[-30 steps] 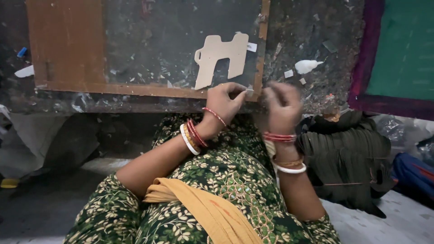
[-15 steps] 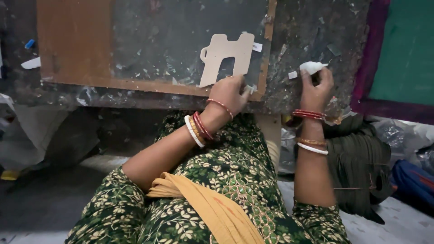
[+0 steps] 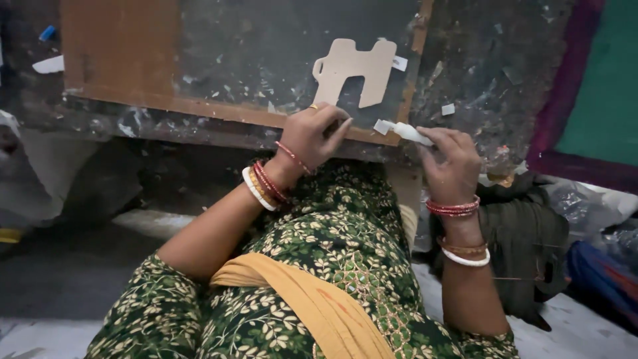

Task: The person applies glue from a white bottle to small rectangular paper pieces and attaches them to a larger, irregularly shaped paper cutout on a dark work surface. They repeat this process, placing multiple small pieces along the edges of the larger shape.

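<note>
Here, a small white tube lay at the board's front edge, pinched in the right hand, whose fingers clasped its rear end. At nine o'clock from it, the left hand rested loosely curled on the wooden board, grasping nothing visible. At twelve o'clock sat a beige cardboard cutout

The small blue object at far left is too blurred to identify; the green panel runs off the right edge.
</note>
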